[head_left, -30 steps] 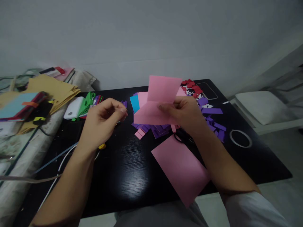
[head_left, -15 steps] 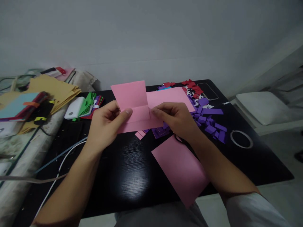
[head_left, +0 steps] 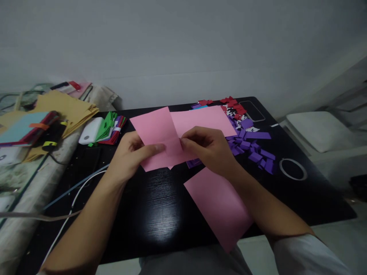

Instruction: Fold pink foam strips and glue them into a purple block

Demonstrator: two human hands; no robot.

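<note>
Above the black table, both hands grip a pink sheet of paper [head_left: 157, 131] that shows a faint crease across it. My left hand [head_left: 129, 156] is closed on its left side, thumb on top and fingers behind. My right hand [head_left: 209, 147] pinches its right edge between thumb and fingertips. Behind the held sheet lies another pink paper sheet [head_left: 205, 118], partly covered. A further pink sheet [head_left: 219, 208] lies under my right forearm and reaches past the table's front edge.
Cut purple paper pieces [head_left: 260, 154], with red scraps [head_left: 236, 107] and white bits, lie at the right. A tape-like ring [head_left: 293, 169] sits near the right edge. Bundled coloured papers [head_left: 110, 130], a white cable [head_left: 78, 193] and brown envelopes [head_left: 64, 109] are at the left.
The upper part of the held sheet has tipped down and toward the left, and its crease looks flatter. My right fingertips have shifted slightly left along its edge.
</note>
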